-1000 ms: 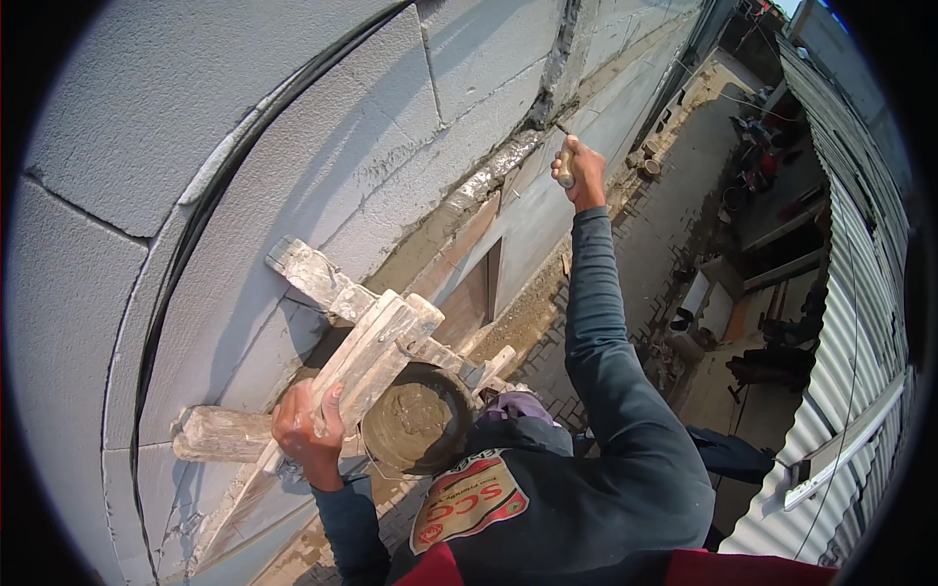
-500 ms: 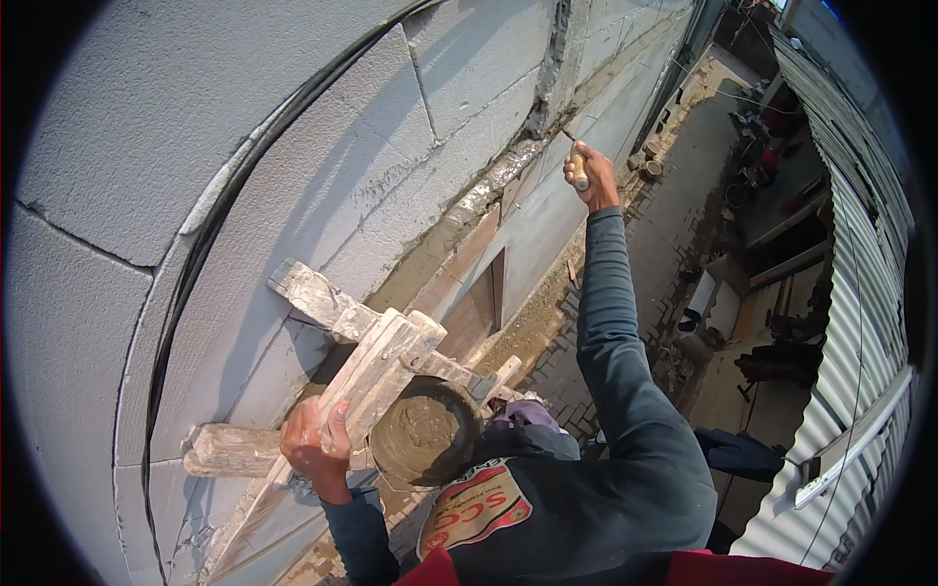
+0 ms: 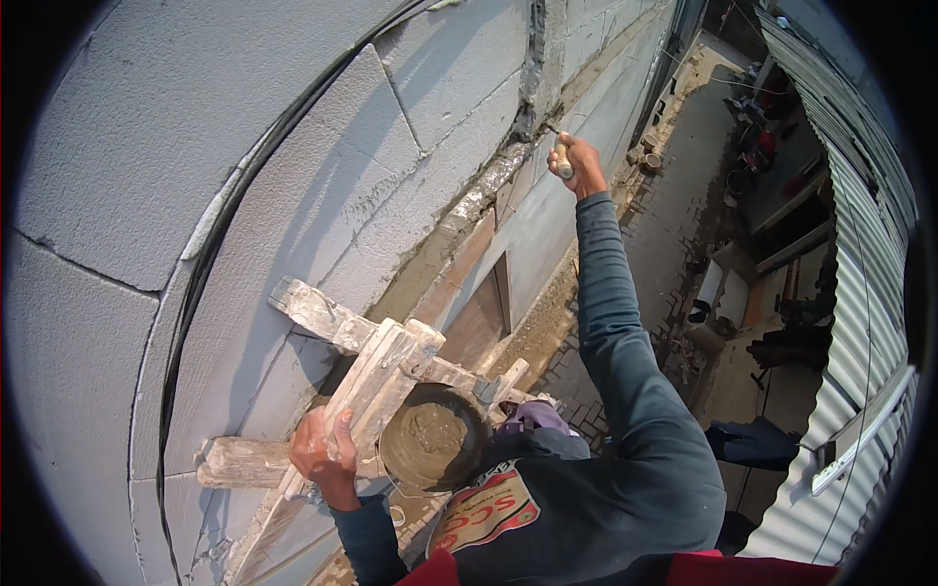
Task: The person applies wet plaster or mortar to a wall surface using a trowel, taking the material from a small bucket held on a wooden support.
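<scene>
My right hand [image 3: 578, 166], arm stretched far forward, is closed round the pale wooden handle of a trowel [image 3: 564, 164]. Its thin dark shank reaches the wall; the blade is too small to make out. Beside it, a wet mortar strip [image 3: 498, 181] runs along the ledge under the pale block wall [image 3: 430, 186]. At the lower left, my left hand [image 3: 323, 454] grips a rough wooden beam [image 3: 376, 376] spattered with mortar. Just right of that beam hangs a dark round bucket [image 3: 430, 439] holding grey wet mortar.
Black cables [image 3: 225, 210] run down the wall at left. Cross timbers [image 3: 244, 462] jut toward the blocks. Far below lies a paved alley [image 3: 664, 234] with a parked red motorbike [image 3: 762, 151]. A corrugated metal roof [image 3: 860, 322] borders the right side. Purple cloth [image 3: 535, 417] lies near the bucket.
My right hand has shifted slightly left and up, closer to the wall, with the trowel turned. My left hand keeps its grip on the beam. The whole view has shifted a little.
</scene>
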Demonstrator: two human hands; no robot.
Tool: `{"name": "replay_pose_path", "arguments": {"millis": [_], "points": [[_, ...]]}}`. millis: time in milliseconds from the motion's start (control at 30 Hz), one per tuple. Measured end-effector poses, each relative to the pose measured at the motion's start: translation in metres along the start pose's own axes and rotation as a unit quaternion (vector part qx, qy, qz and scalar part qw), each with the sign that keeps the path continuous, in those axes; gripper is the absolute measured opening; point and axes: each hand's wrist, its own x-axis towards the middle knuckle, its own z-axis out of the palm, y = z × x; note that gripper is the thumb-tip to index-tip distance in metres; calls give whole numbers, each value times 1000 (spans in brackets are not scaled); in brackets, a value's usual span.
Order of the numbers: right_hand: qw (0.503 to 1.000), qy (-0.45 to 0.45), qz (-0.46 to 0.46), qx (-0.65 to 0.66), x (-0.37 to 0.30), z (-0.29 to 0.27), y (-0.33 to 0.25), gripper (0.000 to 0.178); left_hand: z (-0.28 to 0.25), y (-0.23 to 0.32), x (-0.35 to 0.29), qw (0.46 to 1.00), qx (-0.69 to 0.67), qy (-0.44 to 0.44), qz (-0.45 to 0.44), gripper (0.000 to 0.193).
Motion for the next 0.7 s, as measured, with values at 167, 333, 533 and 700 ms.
{"name": "replay_pose_path", "arguments": {"millis": [167,333,533,700], "points": [[998,39,-19,-51,-11,5,8,20,-2,2,5,1000,-5,-25,-18,32],[996,16,-35,-78,-6,3,8,22,1,-2,1,1000,-3,-17,-13,34],[1000,-22,-15,-4,-39,-20,15,22,-1,4,5,999,18,-38,-20,34],[998,22,-22,-56,-49,11,43,22,-3,5,6,999,3,-30,-33,35]]}}
